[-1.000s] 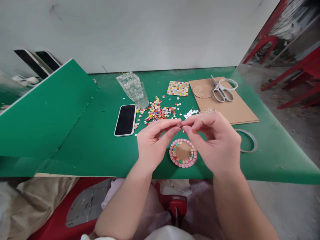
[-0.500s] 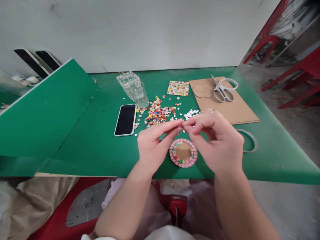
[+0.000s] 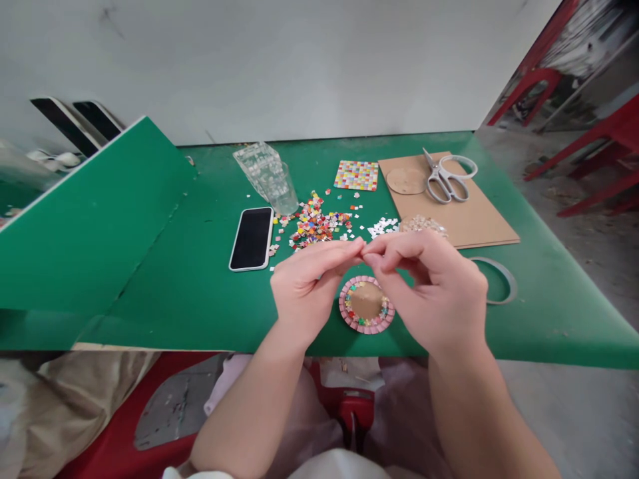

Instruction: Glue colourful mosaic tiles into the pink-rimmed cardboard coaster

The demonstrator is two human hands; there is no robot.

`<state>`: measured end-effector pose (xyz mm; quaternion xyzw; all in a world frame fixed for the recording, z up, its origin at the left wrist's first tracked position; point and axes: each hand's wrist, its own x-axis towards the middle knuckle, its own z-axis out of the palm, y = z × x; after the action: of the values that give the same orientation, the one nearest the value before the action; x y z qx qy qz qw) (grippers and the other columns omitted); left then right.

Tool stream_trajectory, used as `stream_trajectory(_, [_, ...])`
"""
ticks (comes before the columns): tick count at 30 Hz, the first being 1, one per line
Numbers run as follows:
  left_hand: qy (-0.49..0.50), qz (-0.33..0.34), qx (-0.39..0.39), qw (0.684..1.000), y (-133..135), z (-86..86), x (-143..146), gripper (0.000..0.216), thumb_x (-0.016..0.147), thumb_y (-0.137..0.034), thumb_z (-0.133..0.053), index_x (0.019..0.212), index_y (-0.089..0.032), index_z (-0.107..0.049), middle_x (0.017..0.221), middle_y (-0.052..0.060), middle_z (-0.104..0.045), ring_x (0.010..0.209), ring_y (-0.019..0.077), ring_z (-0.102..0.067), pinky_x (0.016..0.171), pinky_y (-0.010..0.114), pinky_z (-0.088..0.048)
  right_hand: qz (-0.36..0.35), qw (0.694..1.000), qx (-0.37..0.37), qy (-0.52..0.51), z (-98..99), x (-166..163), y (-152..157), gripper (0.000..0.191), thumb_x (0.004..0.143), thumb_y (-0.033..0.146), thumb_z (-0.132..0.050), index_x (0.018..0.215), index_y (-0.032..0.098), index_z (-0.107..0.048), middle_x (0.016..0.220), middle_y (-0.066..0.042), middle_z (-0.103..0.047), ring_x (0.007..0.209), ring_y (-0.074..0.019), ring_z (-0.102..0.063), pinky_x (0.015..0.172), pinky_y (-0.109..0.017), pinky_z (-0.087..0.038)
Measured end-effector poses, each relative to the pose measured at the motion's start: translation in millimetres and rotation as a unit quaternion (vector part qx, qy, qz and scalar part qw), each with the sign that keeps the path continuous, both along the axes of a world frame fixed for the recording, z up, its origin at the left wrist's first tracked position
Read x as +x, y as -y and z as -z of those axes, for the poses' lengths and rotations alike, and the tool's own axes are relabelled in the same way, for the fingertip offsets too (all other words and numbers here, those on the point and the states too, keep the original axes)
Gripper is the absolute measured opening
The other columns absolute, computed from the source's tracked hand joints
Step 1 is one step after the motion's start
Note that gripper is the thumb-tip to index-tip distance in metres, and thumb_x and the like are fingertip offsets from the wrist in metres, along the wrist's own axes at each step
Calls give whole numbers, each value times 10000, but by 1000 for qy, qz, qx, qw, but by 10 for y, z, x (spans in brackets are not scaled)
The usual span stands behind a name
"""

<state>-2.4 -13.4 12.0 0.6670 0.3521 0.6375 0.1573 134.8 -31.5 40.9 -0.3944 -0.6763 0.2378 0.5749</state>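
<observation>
My left hand [image 3: 312,286] and my right hand [image 3: 432,286] meet at the fingertips above the table, both closed in a pinch. Whatever lies between the fingertips is too small and covered to make out. Just below them rests a round cardboard disc [image 3: 367,303], edged with a ring of pink tiles and an inner ring of small coloured pieces; its middle is bare brown card. Beyond my hands spreads a heap of coloured mosaic tiles [image 3: 314,223], with white tiles [image 3: 383,227] to its right and a pale beige pile [image 3: 423,225] partly behind my right hand.
A phone [image 3: 251,239] lies left of the tiles, near a tipped clear plastic cup [image 3: 284,193]. Behind is a sheet of coloured tiles [image 3: 356,175]. Scissors [image 3: 445,181] lie on cardboard [image 3: 479,216] at right, and a tape roll [image 3: 504,279] beside my right hand. A green board [image 3: 100,219] slants at left.
My fingertips stay pressed together, with the right fingers shifting slightly and the left fingers closing up a little. The disc and the other things on the table stay in place.
</observation>
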Motion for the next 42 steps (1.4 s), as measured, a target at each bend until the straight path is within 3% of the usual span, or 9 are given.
stream_trajectory(7, [32,-3,-18,999,-24,17,13,297,740,-70,-658,910,-305,-720,860,-45,-741,782,125,-696,726,231,-572,-13,1000,-26,-5,12,-13,5,220,746,-3,-537,732,216,-522,773,18,-624,768,-122,-627,725,-264,-537])
stream_trajectory(12, [128,39,-115,984,-60,18,33,142,711,-172,-717,827,-253,-727,796,-20,-742,724,130,-696,685,236,-584,-16,997,-23,-66,6,-52,1,175,759,43,-570,735,214,-538,774,9,-637,798,-135,-640,721,-270,-553])
stream_trajectory(15, [180,83,-166,966,-57,1,31,133,690,-213,-741,818,-241,-714,768,-20,-738,685,123,-694,657,233,-588,28,996,-22,-85,-27,-55,2,137,774,80,-582,792,216,-589,789,3,-648,754,-129,-637,680,-266,-559])
stream_trajectory(21, [194,102,-196,956,-44,-12,18,178,645,-288,-773,787,-225,-686,700,-24,-720,629,114,-685,582,202,-579,55,997,33,43,-38,-15,-32,176,790,110,-593,860,249,-676,828,-2,-679,764,-133,-623,690,-278,-547])
stream_trajectory(29, [166,94,-181,965,-33,-27,21,173,650,-318,-764,766,-220,-683,682,-26,-712,581,109,-669,571,220,-575,65,994,28,81,-61,-3,-31,167,793,136,-604,834,260,-708,791,-1,-682,705,-124,-622,657,-261,-541])
stream_trajectory(42, [147,131,-152,968,-56,15,-42,129,631,-242,-784,735,-236,-708,706,-21,-720,630,114,-667,571,224,-553,1,997,-45,55,-54,27,-46,107,789,133,-591,763,210,-661,725,6,-648,671,-105,-598,568,-217,-498])
